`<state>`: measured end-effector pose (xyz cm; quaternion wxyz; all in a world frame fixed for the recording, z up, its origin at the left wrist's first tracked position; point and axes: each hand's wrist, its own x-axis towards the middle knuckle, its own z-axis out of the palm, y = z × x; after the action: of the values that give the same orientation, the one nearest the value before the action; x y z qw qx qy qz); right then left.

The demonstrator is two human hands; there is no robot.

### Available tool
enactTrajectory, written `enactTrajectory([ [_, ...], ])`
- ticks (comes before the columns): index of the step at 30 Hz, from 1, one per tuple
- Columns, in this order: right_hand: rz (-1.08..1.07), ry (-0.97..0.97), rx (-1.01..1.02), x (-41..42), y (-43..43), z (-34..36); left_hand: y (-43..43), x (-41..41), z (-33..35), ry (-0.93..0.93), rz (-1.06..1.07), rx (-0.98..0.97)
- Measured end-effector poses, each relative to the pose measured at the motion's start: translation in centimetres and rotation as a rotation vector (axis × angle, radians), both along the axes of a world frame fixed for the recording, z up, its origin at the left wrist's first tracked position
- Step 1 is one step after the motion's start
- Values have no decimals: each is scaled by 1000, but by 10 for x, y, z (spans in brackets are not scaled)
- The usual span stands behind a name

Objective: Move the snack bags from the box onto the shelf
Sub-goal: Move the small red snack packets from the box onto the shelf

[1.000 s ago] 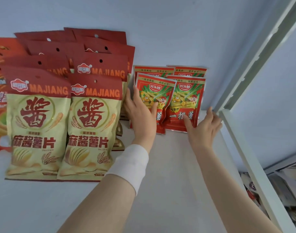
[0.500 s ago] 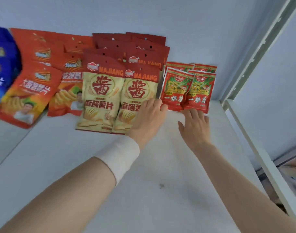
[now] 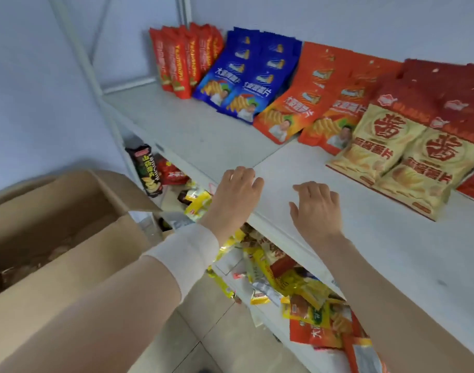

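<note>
Snack bags (image 3: 389,146), upper right: leaned in rows on shelf (image 3: 203,130) (likely so labels show). Left hand (image 3: 237,192), right hand (image 3: 315,208), centre: empty, fingers relaxed. Box (image 3: 55,238), lower left.

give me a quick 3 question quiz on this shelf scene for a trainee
1. True or false: the left hand and right hand each grip a bag.
2. Which colour of bags stands just left of the orange bags on the shelf? A blue, B yellow, C black
3. Fill in: the cardboard box sits on the person's ____ side.
Key: 1 false, both hold nothing. 2 A, the blue bags. 3 left.
</note>
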<state>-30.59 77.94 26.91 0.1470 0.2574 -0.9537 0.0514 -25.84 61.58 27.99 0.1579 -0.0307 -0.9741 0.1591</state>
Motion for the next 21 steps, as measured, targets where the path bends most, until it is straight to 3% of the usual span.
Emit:
enactTrajectory([
  [6, 256, 34, 69, 54, -169, -6, -150, 105, -2, -50, 319, -33],
  [12, 440, 18, 141, 118, -335, -27, -297, 199, -38, -161, 543, 53],
  [21, 651, -137, 170, 178, -505, -90, -443, 290, -102, -261, 794, 229],
])
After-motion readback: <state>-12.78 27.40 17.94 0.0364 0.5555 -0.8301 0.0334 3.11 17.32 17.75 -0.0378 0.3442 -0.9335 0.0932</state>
